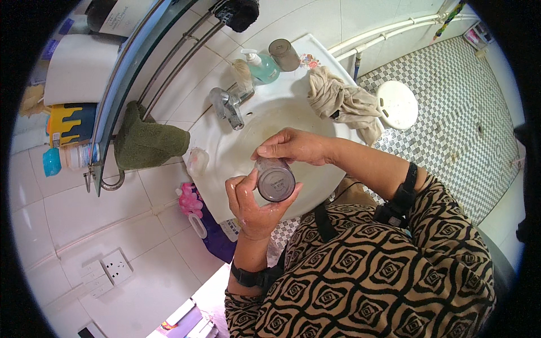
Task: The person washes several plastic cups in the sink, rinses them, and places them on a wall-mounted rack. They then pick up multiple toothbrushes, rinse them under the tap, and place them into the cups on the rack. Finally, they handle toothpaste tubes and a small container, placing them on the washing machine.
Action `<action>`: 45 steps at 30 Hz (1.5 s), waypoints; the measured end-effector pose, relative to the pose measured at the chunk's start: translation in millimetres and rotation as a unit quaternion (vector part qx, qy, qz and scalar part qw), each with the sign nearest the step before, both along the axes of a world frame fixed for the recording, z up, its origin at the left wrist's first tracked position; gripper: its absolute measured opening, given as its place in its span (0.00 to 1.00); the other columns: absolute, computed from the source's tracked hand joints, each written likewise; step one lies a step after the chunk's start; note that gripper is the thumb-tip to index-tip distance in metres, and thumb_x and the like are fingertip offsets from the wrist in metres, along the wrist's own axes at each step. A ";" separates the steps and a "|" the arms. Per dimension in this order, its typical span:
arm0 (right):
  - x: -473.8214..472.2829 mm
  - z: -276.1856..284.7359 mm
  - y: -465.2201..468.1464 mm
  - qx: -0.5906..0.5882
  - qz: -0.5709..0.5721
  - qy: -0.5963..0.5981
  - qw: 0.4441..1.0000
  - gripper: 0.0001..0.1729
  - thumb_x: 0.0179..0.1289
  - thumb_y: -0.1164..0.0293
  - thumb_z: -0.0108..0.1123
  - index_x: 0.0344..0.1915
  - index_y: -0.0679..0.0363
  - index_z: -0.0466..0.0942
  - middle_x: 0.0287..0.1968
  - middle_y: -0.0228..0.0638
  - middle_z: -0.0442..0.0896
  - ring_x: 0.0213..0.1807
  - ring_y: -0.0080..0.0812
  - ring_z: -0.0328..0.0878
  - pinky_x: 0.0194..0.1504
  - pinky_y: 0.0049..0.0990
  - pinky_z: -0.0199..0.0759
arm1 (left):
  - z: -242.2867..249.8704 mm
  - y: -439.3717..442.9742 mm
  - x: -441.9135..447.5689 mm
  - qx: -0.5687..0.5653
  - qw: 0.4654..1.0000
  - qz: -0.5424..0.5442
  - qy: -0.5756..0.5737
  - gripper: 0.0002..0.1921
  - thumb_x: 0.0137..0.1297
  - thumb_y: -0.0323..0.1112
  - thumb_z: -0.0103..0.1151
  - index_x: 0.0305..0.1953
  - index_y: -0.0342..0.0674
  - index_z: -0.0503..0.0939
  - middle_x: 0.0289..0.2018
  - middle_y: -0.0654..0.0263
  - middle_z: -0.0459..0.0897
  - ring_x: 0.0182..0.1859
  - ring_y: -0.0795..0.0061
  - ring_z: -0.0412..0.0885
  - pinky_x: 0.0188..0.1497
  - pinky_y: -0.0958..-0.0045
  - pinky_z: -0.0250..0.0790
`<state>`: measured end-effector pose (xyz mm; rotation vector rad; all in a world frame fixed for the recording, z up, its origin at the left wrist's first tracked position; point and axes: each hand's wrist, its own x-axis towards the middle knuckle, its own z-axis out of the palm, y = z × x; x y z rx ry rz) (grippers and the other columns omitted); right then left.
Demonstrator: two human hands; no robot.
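Note:
A grey translucent plastic cup (276, 181) is held between both hands over the white washbasin (228, 160), its base turned up towards me. My left hand (255, 203) grips its lower part, the thumb on one side and the fingers on the other. My right hand (291, 145) holds the far end, fingers bent over the rim area. Both hands look wet. Beyond them are a chrome faucet (230, 110), a pump bottle of teal liquid (264, 67) and a second grey cup (284, 55) on the basin's back ledge.
A crumpled beige cloth (338, 99) lies over the basin's right side, near a white stool (397, 104). At the left, a green towel (148, 141) hangs below a glass shelf (139, 63). A soap bar in a clear holder (197, 162) rests on the left corner, above a purple detergent bag (211, 232).

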<state>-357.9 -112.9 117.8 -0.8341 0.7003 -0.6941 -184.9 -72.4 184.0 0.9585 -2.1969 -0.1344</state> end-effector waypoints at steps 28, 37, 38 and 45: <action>2.4 -6.0 4.3 0.034 -0.030 -0.022 0.999 0.23 0.65 0.48 0.59 0.43 0.56 0.84 0.33 0.20 0.80 0.32 0.16 0.66 0.31 0.21 0.57 | -10.1 -3.1 -0.5 0.016 1.000 0.004 -0.010 0.39 0.31 0.43 0.83 0.46 0.34 0.71 0.34 0.59 0.71 0.35 0.63 0.72 0.33 0.66 0.69; 1.0 -12.6 5.1 0.014 -0.035 -0.011 0.999 0.22 0.64 0.49 0.60 0.42 0.56 0.83 0.34 0.20 0.80 0.32 0.16 0.67 0.32 0.20 0.58 | -16.1 -0.1 1.9 0.053 0.998 0.011 0.021 0.38 0.31 0.43 0.83 0.45 0.37 0.71 0.35 0.59 0.72 0.37 0.61 0.71 0.36 0.63 0.67; 0.6 -16.6 5.3 0.022 -0.028 0.002 0.999 0.23 0.65 0.49 0.59 0.46 0.56 0.82 0.38 0.22 0.81 0.37 0.19 0.70 0.37 0.22 0.62 | -18.5 0.3 3.8 0.044 0.999 0.007 0.027 0.38 0.31 0.44 0.83 0.45 0.36 0.72 0.35 0.59 0.73 0.37 0.60 0.71 0.37 0.62 0.67; 4.0 -28.4 14.9 -0.265 -0.052 0.392 0.880 0.32 0.59 0.71 0.58 0.64 0.65 0.65 0.59 0.50 0.72 0.60 0.43 0.70 0.62 0.38 0.62 | -47.7 -16.0 26.6 0.152 0.981 0.034 0.112 0.33 0.36 0.42 0.81 0.45 0.37 0.75 0.36 0.61 0.76 0.39 0.61 0.74 0.47 0.57 0.67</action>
